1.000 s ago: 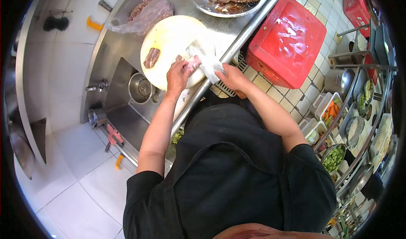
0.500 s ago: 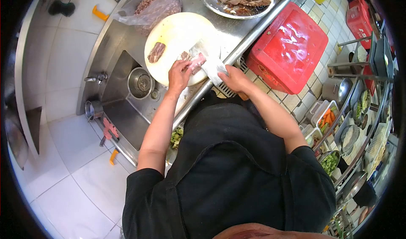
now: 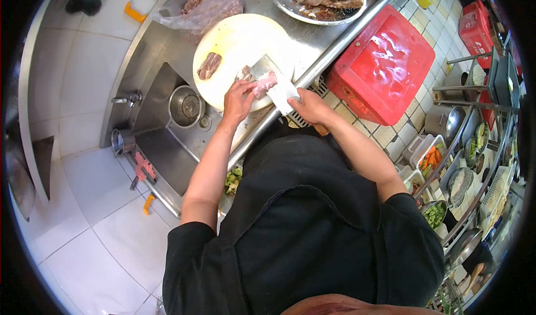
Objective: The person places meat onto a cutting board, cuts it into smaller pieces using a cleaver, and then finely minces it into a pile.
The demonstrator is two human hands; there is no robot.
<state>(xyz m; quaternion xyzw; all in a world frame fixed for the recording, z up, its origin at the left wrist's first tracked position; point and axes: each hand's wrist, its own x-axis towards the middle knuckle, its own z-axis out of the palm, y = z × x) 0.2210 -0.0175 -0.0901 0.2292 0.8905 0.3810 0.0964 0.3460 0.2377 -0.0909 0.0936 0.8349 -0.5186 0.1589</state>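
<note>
1. Pot (image 3: 187, 107) in the sink (image 3: 151, 153), low beside the counter (image 3: 314, 37); possible landing place for scraps pushed off the round board (image 3: 240, 31).
2. Plastic bag (image 3: 219, 15) of ground meat, slack and lying against the far-left side of the board; likely to slump or smear if nudged.
3. Dark chunk (image 3: 209, 65) of meat, loose on the board, apart from both hands; free to roll if the board gets knocked.
4. Left hand (image 3: 237, 102) with fingers bent and nearly closed, fingertips pinching the pink meat (image 3: 264, 84) near the board's lower right. Bare fingertips close to metal, so a cut is possible if the meat, probably slick, slides under pressure.
5. Broad blade (image 3: 283, 96), seemingly running beneath or against the pink meat; exact contact and edge direction impossible to tell. Possible skid toward the left fingers from a tilt or sudden push.
6. Right hand (image 3: 310, 108) closed around the blade's near end, past the counter's edge. Possible twist or drop from a damp grip, with floor and feet below.
7. Metal bowl (image 3: 282, 1) of browned meat near the counter's edge; possible spill from a stray elbow.
</note>
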